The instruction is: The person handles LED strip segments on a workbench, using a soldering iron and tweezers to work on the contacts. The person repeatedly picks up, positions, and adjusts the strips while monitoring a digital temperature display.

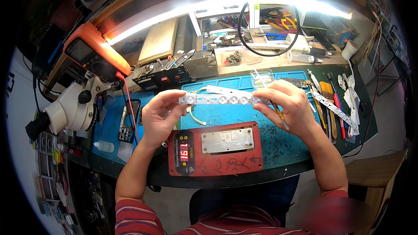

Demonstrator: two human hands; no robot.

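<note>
Above the blue work mat, a white LED strip (228, 99) with several round clear lenses is held level between both hands. My left hand (162, 114) pinches its left end between thumb and fingers. The right end is gripped by my right hand (291, 103), which also has a slim yellowish, tweezer-like tool (281, 116) in its fingers, pointing down. Just behind the strip lie another white strip piece and a thin yellow-white wire (198, 117). In front of it sits a red heating plate unit (217, 165) with a metal top (227, 141) and a lit red display.
On the left stand an orange multimeter (93, 52) and a white microscope (74, 109). A small bottle (104, 146) lies on the blue mat (283, 148). To the right are brushes, screwdrivers and another LED strip (335, 111). A black cable loop (241, 30) hangs at the back.
</note>
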